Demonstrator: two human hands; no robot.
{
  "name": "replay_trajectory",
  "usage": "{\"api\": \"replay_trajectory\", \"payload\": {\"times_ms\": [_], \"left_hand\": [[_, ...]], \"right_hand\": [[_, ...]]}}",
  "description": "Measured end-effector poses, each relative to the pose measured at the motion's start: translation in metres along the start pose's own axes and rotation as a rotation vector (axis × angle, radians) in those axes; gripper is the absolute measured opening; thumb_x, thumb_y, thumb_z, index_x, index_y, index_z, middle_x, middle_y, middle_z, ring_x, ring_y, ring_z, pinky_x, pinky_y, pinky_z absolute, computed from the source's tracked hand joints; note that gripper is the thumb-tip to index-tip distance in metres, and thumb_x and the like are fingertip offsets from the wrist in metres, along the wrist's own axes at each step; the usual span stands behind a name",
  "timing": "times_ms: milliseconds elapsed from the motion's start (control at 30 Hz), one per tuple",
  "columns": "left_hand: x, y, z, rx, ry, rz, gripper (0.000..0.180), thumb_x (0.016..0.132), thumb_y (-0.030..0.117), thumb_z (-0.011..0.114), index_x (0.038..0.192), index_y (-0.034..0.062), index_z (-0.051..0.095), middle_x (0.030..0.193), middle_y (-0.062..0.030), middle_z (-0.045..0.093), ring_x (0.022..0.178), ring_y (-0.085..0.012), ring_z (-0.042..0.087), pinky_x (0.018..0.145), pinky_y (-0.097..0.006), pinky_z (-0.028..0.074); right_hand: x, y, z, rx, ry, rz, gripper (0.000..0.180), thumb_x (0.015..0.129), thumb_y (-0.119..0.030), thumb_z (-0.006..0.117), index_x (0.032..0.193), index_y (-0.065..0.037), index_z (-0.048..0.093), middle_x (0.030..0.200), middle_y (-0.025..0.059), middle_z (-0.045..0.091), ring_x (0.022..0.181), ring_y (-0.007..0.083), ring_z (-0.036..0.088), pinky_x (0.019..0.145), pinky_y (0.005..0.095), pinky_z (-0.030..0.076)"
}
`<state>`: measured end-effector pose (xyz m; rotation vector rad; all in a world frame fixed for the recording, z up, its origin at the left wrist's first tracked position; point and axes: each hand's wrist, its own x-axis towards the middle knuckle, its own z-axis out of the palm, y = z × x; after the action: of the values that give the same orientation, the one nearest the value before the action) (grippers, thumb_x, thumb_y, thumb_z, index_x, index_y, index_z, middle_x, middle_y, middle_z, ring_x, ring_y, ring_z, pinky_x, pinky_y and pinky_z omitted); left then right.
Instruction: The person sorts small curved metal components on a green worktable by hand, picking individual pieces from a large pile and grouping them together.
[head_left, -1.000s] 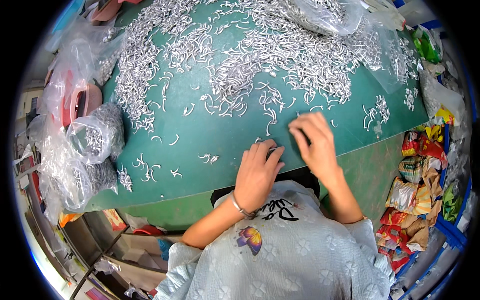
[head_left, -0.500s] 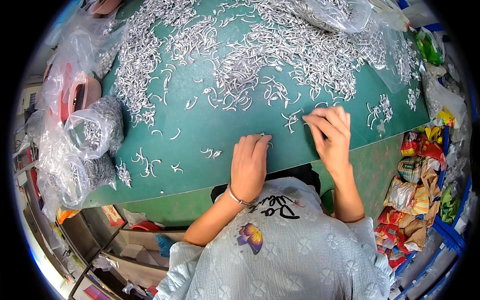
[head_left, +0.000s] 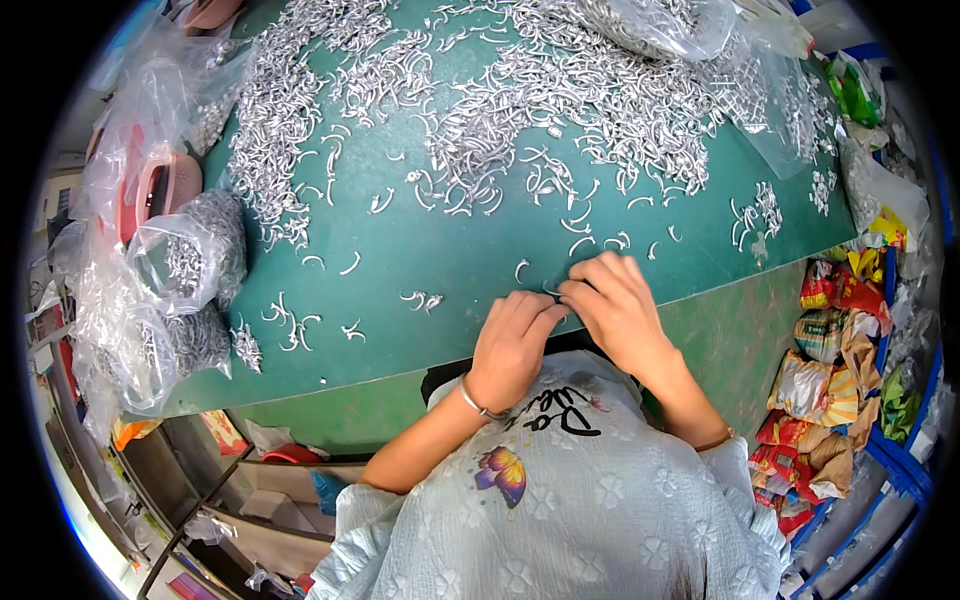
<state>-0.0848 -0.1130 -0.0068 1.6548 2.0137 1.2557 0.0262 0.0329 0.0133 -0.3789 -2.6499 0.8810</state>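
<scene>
My left hand (head_left: 512, 340) and my right hand (head_left: 612, 302) meet fingertip to fingertip at the near edge of a green table (head_left: 420, 260). Both pinch small curved metal pieces between their fingers; the pieces themselves are mostly hidden. A large heap of the same silvery curved pieces (head_left: 560, 90) spreads across the far half of the table. A few loose pieces (head_left: 420, 298) lie just left of my left hand. A thin bracelet circles my left wrist.
Clear plastic bags of metal pieces (head_left: 190, 260) sit at the table's left edge, another bag (head_left: 650, 20) at the far side. Colourful crumpled wrappers and bags (head_left: 830, 350) pile up on the right. Shelving and boxes (head_left: 240, 500) lie below the table at the left.
Both hands have drawn back toward the table's near edge and closed together; the right hand left the scattered pieces it was reaching into.
</scene>
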Motion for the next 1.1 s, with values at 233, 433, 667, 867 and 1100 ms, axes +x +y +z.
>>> {"api": "replay_trajectory", "payload": {"times_ms": [233,433,667,867,1100], "left_hand": [[0.011,0.008,0.001,0.224,0.01,-0.013,0.025,0.076,0.003,0.066,0.101,0.0041,0.065,0.097,-0.0065,0.06,0.092,-0.0244,0.058,0.079,-0.037,0.039],[-0.001,0.005,-0.003,0.148,-0.028,-0.015,0.026,0.076,0.001,0.066,0.102,0.0044,0.065,0.097,-0.0063,0.06,0.088,-0.0238,0.056,0.075,-0.036,0.037],[-0.002,0.006,-0.001,0.126,-0.008,-0.064,0.024,0.079,-0.002,0.067,0.102,0.0039,0.065,0.095,-0.008,0.058,0.086,-0.0267,0.055,0.073,-0.039,0.038],[0.001,0.009,-0.001,0.154,-0.014,-0.078,0.023,0.079,-0.001,0.068,0.101,0.005,0.065,0.095,-0.0076,0.058,0.085,-0.0265,0.055,0.073,-0.038,0.038],[0.0,0.008,0.002,0.146,0.012,-0.077,0.022,0.079,-0.002,0.068,0.1,0.0048,0.065,0.094,-0.0074,0.058,0.085,-0.0261,0.055,0.074,-0.037,0.038]], "right_hand": [[0.022,0.007,-0.014,-0.192,0.158,0.128,0.022,0.076,-0.008,0.073,0.096,-0.004,0.064,0.099,0.0064,0.058,0.092,0.027,0.053,0.078,0.0381,0.039],[0.008,0.007,-0.01,-0.191,0.029,0.076,0.018,0.078,-0.009,0.071,0.091,-0.005,0.06,0.094,0.0063,0.055,0.088,0.0261,0.05,0.078,0.0381,0.037],[0.01,0.014,-0.004,-0.342,0.021,-0.025,0.017,0.081,-0.013,0.065,0.093,-0.004,0.058,0.096,0.0093,0.054,0.092,0.0267,0.051,0.077,0.0384,0.038],[0.011,0.006,0.002,-0.386,0.063,0.018,0.013,0.08,-0.008,0.062,0.091,-0.003,0.056,0.091,0.0108,0.05,0.088,0.0272,0.048,0.076,0.0377,0.039],[-0.007,0.011,-0.002,-0.407,0.07,0.04,0.014,0.08,-0.005,0.057,0.093,-0.002,0.054,0.09,0.0125,0.05,0.087,0.0277,0.048,0.076,0.038,0.039]]}}
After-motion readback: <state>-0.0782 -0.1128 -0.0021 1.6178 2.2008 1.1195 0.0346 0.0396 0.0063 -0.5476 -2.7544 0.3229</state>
